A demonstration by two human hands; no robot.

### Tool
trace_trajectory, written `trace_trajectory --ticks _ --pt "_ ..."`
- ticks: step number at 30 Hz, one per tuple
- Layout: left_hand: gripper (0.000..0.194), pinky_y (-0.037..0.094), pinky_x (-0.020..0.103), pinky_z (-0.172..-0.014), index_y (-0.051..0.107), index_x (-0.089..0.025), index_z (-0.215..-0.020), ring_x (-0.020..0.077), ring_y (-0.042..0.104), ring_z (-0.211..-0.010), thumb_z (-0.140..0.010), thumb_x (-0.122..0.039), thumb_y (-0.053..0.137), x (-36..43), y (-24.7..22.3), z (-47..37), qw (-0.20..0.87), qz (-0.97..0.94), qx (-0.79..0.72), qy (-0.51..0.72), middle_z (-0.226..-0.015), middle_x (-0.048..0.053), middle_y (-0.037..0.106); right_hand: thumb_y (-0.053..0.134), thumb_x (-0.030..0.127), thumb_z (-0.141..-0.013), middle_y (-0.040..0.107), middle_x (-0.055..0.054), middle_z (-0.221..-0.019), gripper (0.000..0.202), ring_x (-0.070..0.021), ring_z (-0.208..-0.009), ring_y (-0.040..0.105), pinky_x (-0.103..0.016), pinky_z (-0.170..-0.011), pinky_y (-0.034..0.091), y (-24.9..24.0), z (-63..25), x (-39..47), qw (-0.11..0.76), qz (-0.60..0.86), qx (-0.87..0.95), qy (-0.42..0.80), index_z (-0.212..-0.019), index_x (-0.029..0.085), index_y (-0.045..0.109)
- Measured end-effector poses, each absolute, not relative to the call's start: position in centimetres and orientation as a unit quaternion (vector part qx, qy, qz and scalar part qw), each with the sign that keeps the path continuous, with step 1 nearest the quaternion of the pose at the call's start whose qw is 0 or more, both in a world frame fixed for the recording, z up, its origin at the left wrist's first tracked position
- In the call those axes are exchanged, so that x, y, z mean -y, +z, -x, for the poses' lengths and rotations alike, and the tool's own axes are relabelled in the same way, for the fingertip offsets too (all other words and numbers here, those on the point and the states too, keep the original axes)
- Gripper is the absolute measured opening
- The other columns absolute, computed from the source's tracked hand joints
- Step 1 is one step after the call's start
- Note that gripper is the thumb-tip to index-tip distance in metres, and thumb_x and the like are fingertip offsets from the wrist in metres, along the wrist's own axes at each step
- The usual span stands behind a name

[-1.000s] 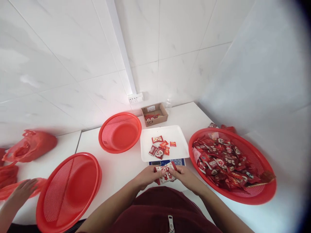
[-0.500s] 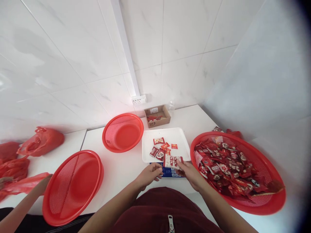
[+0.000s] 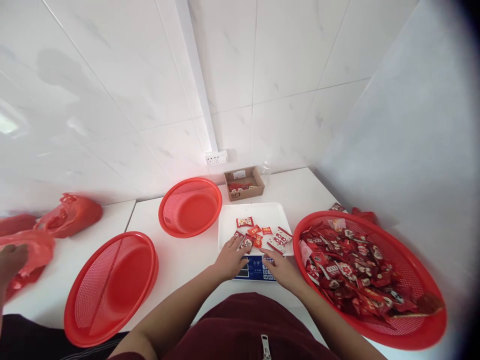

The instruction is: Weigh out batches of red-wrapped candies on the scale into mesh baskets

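Note:
A white tray (image 3: 228, 215) sits on a scale with a blue panel (image 3: 257, 270). Several red and white packets lie on it, among them a cream packet with red flowers (image 3: 280, 240) at the right and small orange-red packets (image 3: 255, 230) in the middle. My left hand (image 3: 229, 259) is over the tray's front left edge, its fingers spread on or just above dark red packets (image 3: 246, 242). At the front edge, near the flowered packet, my right hand (image 3: 281, 267) has its fingers apart and holds nothing.
A large red basket (image 3: 408, 245) full of red packets stands at the right. Two red baskets (image 3: 190, 207) (image 3: 112, 290) without contents stand left. Behind the tray is a cardboard box (image 3: 244, 184) with packets. Red bags (image 3: 77, 216) and another person's hand (image 3: 13, 260) are far left.
The flowered packet has left my right hand and lies on the tray. My left hand has moved up over the packets with its fingers spread. The other person's hand has moved at the far left.

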State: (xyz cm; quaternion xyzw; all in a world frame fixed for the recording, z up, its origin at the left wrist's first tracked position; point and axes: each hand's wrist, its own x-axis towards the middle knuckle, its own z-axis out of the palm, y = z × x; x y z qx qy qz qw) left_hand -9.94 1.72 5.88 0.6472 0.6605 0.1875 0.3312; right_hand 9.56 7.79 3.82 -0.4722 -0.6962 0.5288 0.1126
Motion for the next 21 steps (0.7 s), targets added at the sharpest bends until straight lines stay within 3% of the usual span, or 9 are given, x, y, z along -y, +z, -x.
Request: trace_trajectory --ticks 3,6,14,17,21 --pt "0.045 0.010 0.055 -0.109 0.051 -0.030 -0.127 0.0321 0.012 -0.140 -0.082 -0.032 0.056 -2.6 5.0 9.7 0.330 -0.671 -0.654 0.119 -0.150 0.007 0.029 0.044 0.023 -0.083 0.051 -0.012 -0.127 0.045 -0.0238 -0.112 0.052 -0.037 -0.092 0.042 4.1 -8.4 -8.4 0.027 0.439 0.812 0.384 -0.127 0.021 0.053" --pt "0.049 0.010 0.058 -0.108 0.045 -0.028 -0.133 0.0345 0.009 -0.140 -0.084 -0.036 0.052 -3.5 4.3 9.9 0.338 -0.676 -0.652 0.062 -0.152 0.009 0.024 0.044 0.023 -0.084 0.045 -0.013 -0.134 0.047 -0.0245 -0.115 0.050 -0.036 -0.092 0.042 4.3 -7.5 -8.9 -0.034 0.420 0.846 0.328 -0.130 0.021 0.050" --pt "0.057 0.014 0.052 -0.110 0.041 -0.021 -0.136 0.0354 0.008 -0.140 -0.082 -0.032 0.055 -5.1 3.4 10.6 0.319 -0.690 -0.644 0.086 -0.152 0.013 0.020 0.040 0.021 -0.086 0.050 -0.014 -0.129 0.041 -0.0247 -0.113 0.050 -0.034 -0.090 0.042 3.6 -7.0 -11.0 -0.032 0.433 0.861 0.265 -0.124 0.016 0.054" --pt "0.058 0.016 0.049 -0.111 0.042 -0.021 -0.134 0.0330 0.014 -0.139 -0.078 -0.026 0.058 -5.1 3.6 10.4 0.293 -0.657 -0.681 0.135 -0.150 0.011 0.026 0.038 0.022 -0.087 0.050 -0.014 -0.130 0.042 -0.0253 -0.115 0.048 -0.035 -0.091 0.040 3.9 -7.1 -11.9 -0.006 0.456 0.864 0.214 -0.126 0.017 0.052" --pt "0.049 0.026 0.041 -0.107 0.046 -0.021 -0.130 0.0276 0.033 -0.129 -0.081 -0.021 0.051 -5.2 4.1 10.8 0.250 -0.617 -0.733 0.141 -0.138 0.011 0.041 0.043 0.027 -0.086 0.039 -0.013 -0.142 0.048 -0.0300 -0.127 0.035 -0.046 -0.098 0.033 4.0 -7.3 -12.8 -0.025 0.486 0.862 0.141 -0.134 0.023 0.045"
